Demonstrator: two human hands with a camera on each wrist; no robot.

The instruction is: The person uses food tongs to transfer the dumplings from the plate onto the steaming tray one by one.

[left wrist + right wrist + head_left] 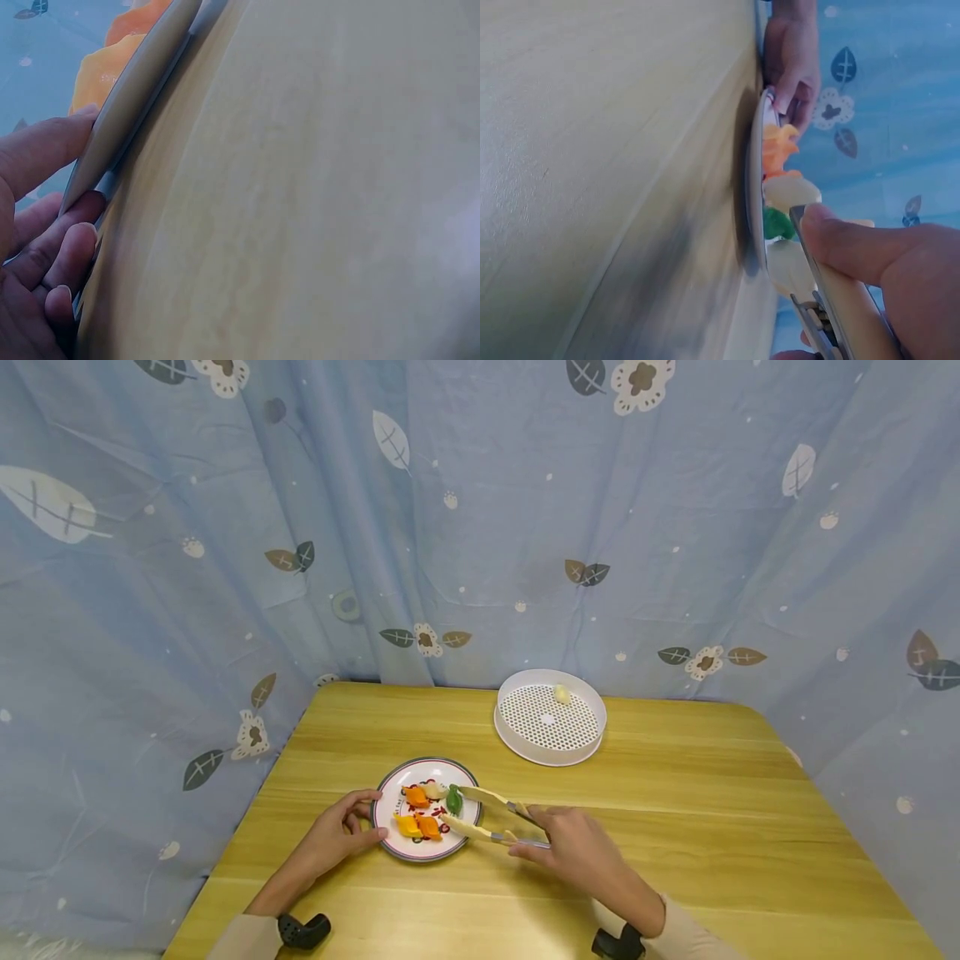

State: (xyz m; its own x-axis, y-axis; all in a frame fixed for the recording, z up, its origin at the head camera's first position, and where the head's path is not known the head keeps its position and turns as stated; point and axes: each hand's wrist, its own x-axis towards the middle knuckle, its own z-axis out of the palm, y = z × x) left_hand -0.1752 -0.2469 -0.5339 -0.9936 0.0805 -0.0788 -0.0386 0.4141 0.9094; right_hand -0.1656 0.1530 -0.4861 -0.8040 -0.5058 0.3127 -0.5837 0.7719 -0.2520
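Observation:
My left hand (336, 833) pinches the left rim of a round white plate (412, 771), thumb on top and fingers beneath the edge in the left wrist view. On the plate lie small dumpling-shaped pieces: orange ones (416, 797), a yellow one (408, 826), a whitish one (434, 790) and a green one (454, 800). With my right hand (581, 850) I grip a pair of tongs (480, 832) with pale tips and metal arms. Their tips are spread over the plate's right side, on either side of the green dumpling; whether they touch it I cannot tell.
Behind the plate, to the right, stands a round white tray (551, 756) with a perforated bottom, holding one pale dumpling (561, 693). Everything rests on a wooden table (712, 810). A blue patterned curtain (480, 527) hangs along its back and sides.

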